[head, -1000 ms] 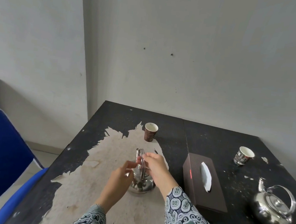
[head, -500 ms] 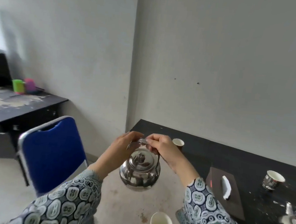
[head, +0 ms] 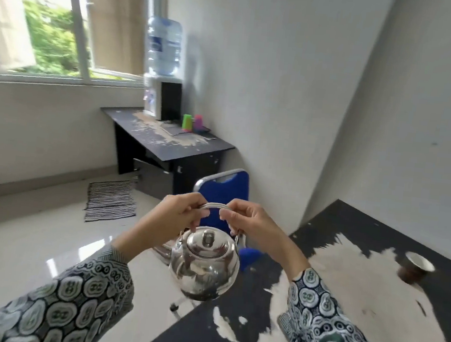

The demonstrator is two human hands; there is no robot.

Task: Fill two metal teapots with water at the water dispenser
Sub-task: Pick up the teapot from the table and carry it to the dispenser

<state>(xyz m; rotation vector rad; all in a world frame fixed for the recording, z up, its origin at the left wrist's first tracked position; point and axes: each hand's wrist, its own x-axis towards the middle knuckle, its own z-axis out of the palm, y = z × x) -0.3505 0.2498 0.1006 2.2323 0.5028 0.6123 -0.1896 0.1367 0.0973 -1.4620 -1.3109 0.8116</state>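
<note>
The fingers (head: 200,213) of the left hand (head: 179,214) curl over the left part of a thin metal handle (head: 216,205), pinching it; the fingers of the right hand (head: 249,220) curl round the same handle on its right part, so both hands grasp it with a short bare stretch of wire between them. From that handle hangs the metal teapot (head: 205,263), upright, its lid (head: 207,242) seated with the knob on top, held in the air above the edge of the dark bench (head: 379,234) and the pale floor (head: 31,236). Its spout seems to point left and away, though the glare on the metal makes that hard to read. Both forearms wear patterned sleeves (head: 71,299).

On the worn bench, to the right of the right hand and well apart from it, stands a paper cup (head: 414,267), blurred. Just behind the teapot is a blue chair (head: 225,187). Farther back, against the wall, a second bench (head: 166,136) carries the water dispenser (head: 161,97) with its big bottle (head: 163,47) on top; a green cup (head: 187,122) and a pink cup (head: 198,121) stand near it to the right. A striped mat (head: 110,200) lies on the floor before that bench, and a window (head: 54,19) fills the upper left.
</note>
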